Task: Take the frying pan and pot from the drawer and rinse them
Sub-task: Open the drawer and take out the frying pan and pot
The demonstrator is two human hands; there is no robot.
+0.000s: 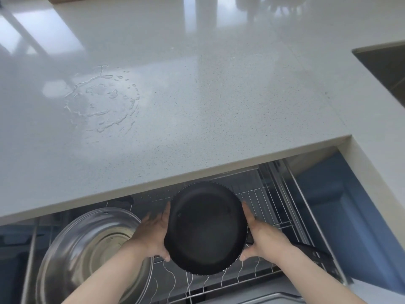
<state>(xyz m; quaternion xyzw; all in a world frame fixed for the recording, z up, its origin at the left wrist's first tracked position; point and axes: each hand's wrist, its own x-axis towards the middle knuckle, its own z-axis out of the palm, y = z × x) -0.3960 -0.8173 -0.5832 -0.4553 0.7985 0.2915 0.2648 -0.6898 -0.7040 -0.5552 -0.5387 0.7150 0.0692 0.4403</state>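
Observation:
A round black pan [207, 227] with a dark non-stick inside hangs just above the open drawer [258, 207]. My left hand [154, 232] grips its left wall, fingers along the side and thumb curled at the near rim. On the opposite wall, my right hand [262, 235] grips the same way. A black handle [313, 253] sticks out to the right beyond my right wrist; its joint with the pan is hidden. A large steel pot [87, 249] lies in the left part of the drawer.
The drawer's wire rack [263, 200] lies under the pan. The pale stone counter [197, 95] overhangs the drawer's back, with a puddle of water [103, 102] on its left. A corner of the sink [388, 69] shows at the far right.

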